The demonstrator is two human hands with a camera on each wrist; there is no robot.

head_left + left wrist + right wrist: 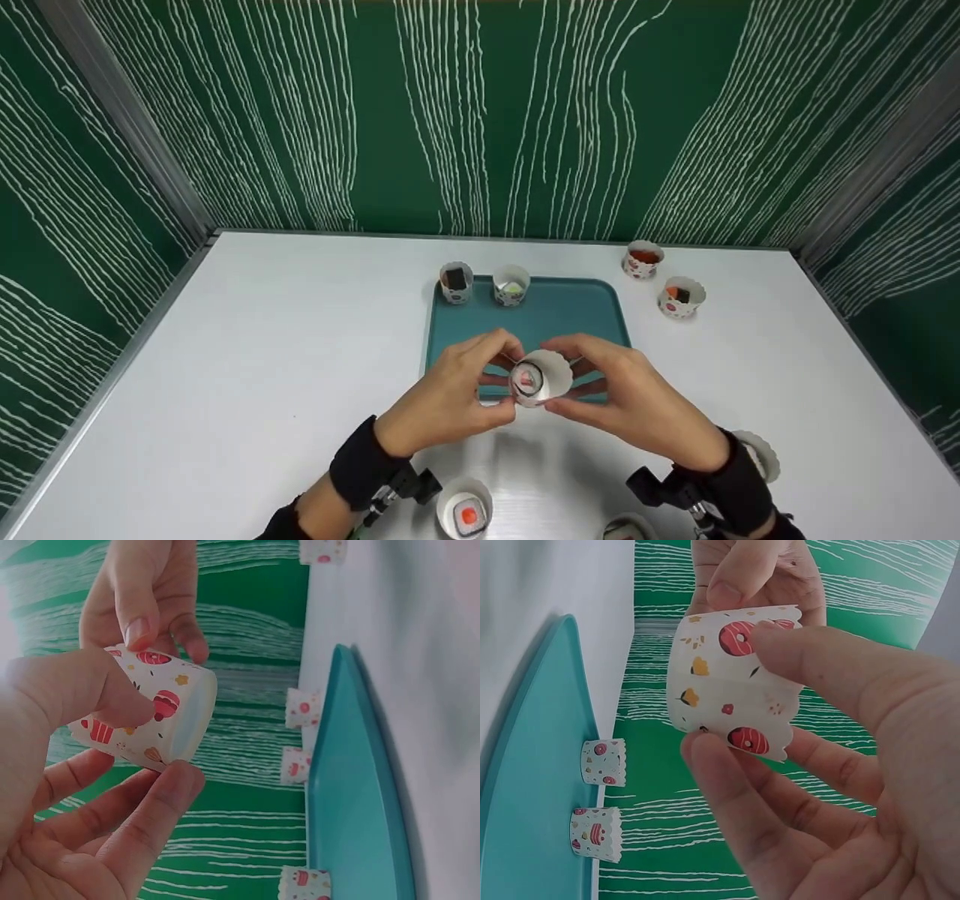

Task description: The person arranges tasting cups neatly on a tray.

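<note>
A white paper baking cup (556, 373) with a scalloped rim and printed cupcakes and doughnuts is held up over the near edge of the teal tray (570, 315). Inside it sits a small sushi roll (527, 379) with a dark wrapper and a pinkish middle. My left hand (450, 394) pinches the cup from the left, its thumb on the printed wall (131, 731) in the left wrist view. From the right, my right hand (622, 394) grips the same cup; the right wrist view shows thumb and fingertips against its side (727, 682).
On the tray's far side stand a cup (457, 295) with a dark-topped piece and a cup (511, 297) with a pale piece. Two filled cups (639, 270) (679, 309) stand back right. Nearer me is a cup (444, 504) holding a roll; others are partly hidden by my right wrist and the frame edge.
</note>
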